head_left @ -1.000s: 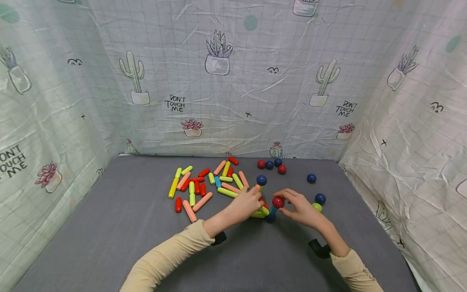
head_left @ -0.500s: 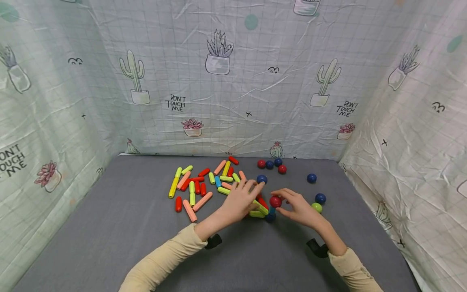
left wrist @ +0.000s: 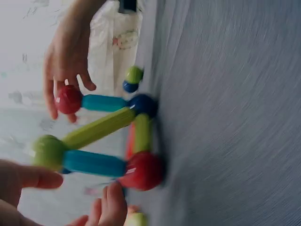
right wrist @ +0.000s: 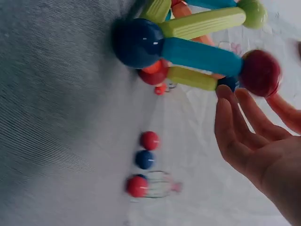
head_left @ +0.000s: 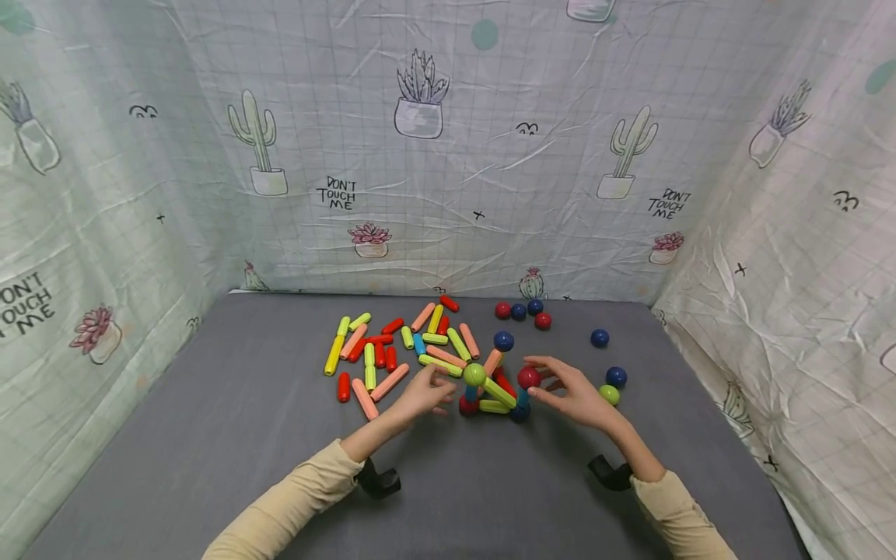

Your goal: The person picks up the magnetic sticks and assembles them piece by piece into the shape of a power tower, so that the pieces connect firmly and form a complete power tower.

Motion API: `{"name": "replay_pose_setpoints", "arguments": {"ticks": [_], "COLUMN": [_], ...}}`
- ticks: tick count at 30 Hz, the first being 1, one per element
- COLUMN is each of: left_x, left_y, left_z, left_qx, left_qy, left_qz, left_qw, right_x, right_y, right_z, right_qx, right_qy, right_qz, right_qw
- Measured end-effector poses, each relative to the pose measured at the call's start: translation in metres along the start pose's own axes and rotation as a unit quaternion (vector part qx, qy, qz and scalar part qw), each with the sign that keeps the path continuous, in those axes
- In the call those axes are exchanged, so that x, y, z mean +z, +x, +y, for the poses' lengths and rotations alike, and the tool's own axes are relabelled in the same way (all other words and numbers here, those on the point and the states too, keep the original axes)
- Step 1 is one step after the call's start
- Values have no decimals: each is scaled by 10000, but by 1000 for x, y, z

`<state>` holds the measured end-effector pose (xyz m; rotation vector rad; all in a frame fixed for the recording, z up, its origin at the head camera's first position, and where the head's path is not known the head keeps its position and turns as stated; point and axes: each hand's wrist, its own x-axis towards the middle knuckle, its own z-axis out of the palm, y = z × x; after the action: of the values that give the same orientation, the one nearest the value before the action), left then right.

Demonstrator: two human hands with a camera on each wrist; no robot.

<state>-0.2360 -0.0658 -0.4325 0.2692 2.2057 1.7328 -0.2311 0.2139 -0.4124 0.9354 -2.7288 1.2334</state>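
Observation:
A frame of magnetic rods and balls stands on the grey table. Its near side has a red ball [head_left: 468, 405] and a blue ball [head_left: 519, 412] at the base, each bearing an upright blue rod. A green ball [head_left: 474, 375] tops the left upright, a red ball [head_left: 529, 378] the right one. One yellow-green rod [left wrist: 99, 128] slants between the uprights; another [head_left: 494, 406] lies along the base. My left hand [head_left: 422, 393] is left of the frame, fingers loose and holding nothing. My right hand [head_left: 574, 390] has relaxed fingers right at the top red ball.
Several loose rods in red, orange, yellow, green and blue, such as an orange rod [head_left: 390, 383], lie left of the frame. Loose balls, including a blue ball [head_left: 599, 337] and a green ball [head_left: 610, 395], lie behind and right. A patterned curtain [head_left: 315, 249] surrounds the table.
My left hand has let go of the frame and moved left, uncovering the green ball. The right upright with its red ball has straightened slightly leftward; my right hand stays beside it.

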Motion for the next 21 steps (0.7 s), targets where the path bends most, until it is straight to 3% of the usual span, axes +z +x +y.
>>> {"name": "replay_pose_setpoints", "arguments": {"ticks": [2, 4, 6, 8, 12, 17, 21], "left_x": [1, 3, 6, 8, 9, 8, 8], "left_y": [1, 1, 1, 1, 4, 20, 35], "left_z": [-8, -13, -15, -17, -16, -15, -13], "left_qx": [-706, -1195, -1491, -1611, -1639, -1847, -2072], "left_qy": [-808, -1439, -1887, -2182, -2413, -2487, -2897], "left_qz": [-297, -562, -719, -846, -853, -795, -705], "left_qw": [9938, 9807, 9680, 9588, 9527, 9475, 9317], "right_x": [-2, -1, 3, 9, 14, 11, 11], "right_y": [0, -1, -2, -3, -5, -8, -11], "right_z": [8, 17, 26, 31, 33, 27, 18], "right_qx": [757, 1526, 2129, 2457, 2527, 2513, 2551], "right_qy": [930, 1789, 2339, 2571, 2577, 2527, 2566], "right_qz": [-248, -477, -639, -775, -938, -1188, -1493], "right_qw": [9925, 9708, 9465, 9314, 9279, 9268, 9202]}}
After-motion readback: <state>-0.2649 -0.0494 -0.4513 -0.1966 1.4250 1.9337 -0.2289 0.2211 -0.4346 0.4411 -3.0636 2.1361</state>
